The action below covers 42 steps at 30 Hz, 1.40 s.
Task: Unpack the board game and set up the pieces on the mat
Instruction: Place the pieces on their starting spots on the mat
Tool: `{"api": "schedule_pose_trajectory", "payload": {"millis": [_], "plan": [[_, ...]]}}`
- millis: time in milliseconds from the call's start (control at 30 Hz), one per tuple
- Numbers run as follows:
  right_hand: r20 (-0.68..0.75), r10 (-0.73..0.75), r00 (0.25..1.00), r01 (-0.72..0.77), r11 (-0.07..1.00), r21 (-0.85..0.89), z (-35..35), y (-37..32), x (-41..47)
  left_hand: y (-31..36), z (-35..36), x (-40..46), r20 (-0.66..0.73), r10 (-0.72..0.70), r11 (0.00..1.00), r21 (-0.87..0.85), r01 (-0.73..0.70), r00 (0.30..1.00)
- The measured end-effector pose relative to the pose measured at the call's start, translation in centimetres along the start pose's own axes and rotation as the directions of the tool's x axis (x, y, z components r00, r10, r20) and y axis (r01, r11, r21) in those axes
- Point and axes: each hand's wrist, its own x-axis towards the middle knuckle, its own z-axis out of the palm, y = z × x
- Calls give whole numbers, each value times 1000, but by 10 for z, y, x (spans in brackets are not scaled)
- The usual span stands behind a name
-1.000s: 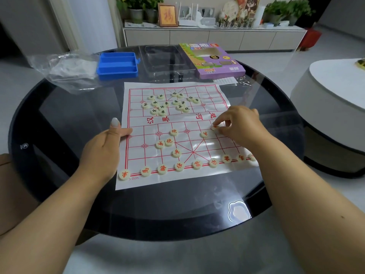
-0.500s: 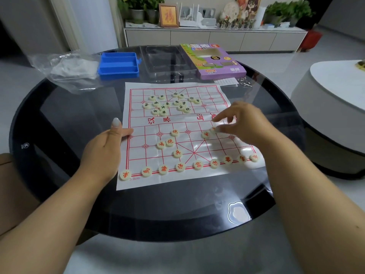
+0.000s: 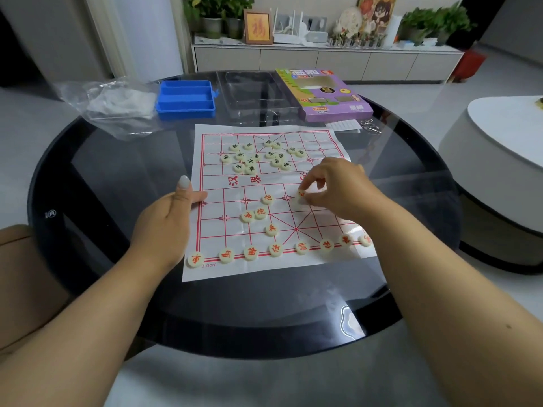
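A round dark glass table (image 3: 117, 177) fills the middle of the frame, its near rim curving across the lower half and bare glass showing left and right of the mat. Behind it, along the top of the frame, runs a low white sideboard (image 3: 323, 58) with potted plants and a framed picture; a white rounded seat (image 3: 499, 160) stands at the right edge. The white mat (image 3: 264, 268) with its red grid lies flat at centre. Beyond it, toward the top, sit a purple game box (image 3: 326, 95), a clear plastic tray (image 3: 252, 95), a blue tray (image 3: 185, 98) and a crumpled plastic bag (image 3: 108, 104) at upper left. The left hand (image 3: 167, 227) rests on the mat's left edge, fingers together, thumb raised. The right hand (image 3: 338, 186) pinches a red-marked piece (image 3: 301, 194) between thumb and forefinger just above the mat's centre-right. A row of red pieces (image 3: 276, 250) lines the near edge; black-marked pieces (image 3: 258, 157) cluster on the far half.
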Motion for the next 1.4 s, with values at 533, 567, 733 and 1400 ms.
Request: {"api": "schedule_pose_trajectory", "payload": {"millis": [533,567,733,1400], "plan": [[18,-23,1000,23,999,24,6,-22,14,-1,-1,0,11,-16,1000,-11,16,1000],[0,-43,999,43,999,32,5,-24,14,-1,-1,0,13,-17,1000,-10,18,1000],[34,-97,995,97,995,-18,11,-38,18,0,-1,0,26,-16,1000,-10,16,1000],[-113,102,988,-93,992,80,-30,52,-21,-9,2,8,10,25,987,162,-27,1000]]}}
